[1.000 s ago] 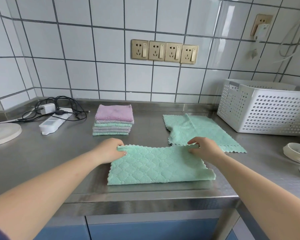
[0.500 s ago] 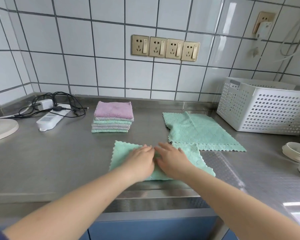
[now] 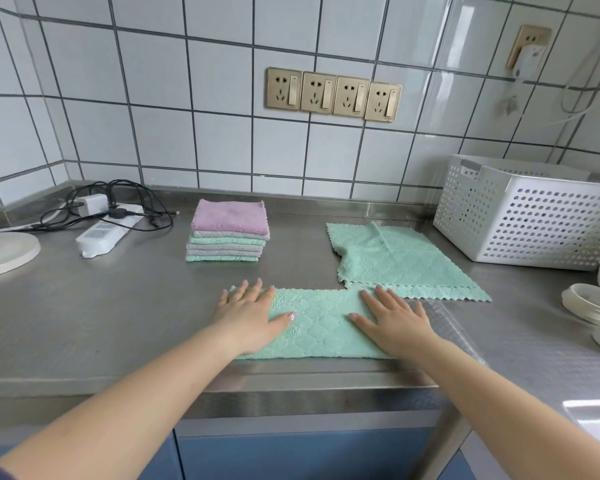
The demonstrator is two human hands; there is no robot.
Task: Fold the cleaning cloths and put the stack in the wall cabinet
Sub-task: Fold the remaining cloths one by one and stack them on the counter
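At the near edge of the stainless steel counter (image 3: 84,323), a mint-green quilted microfibre cloth (image 3: 317,327) lies folded into a long strip running left to right. Both hands press flat on it with fingers straight and slightly spread: the left hand (image 3: 248,318) covers its left end, a ring on one finger, and the right hand (image 3: 394,323) lies on its right part, with bare cloth between the two. Just beyond the strip to the right, touching its far right corner, a second mint-green cloth (image 3: 402,261) lies spread open with one far corner turned over. Farther back and to the left stands a neat stack of folded cloths (image 3: 227,237), green and grey layers with a lilac one on top. At the far left lie a white power strip (image 3: 101,233) with tangled black cables and part of a round white disc (image 3: 4,252). At the far right sits a white perforated plastic basket (image 3: 534,220), with white dishes (image 3: 586,303) nearer at the right edge. Four gold wall sockets (image 3: 333,94) are set in the white tiled wall.
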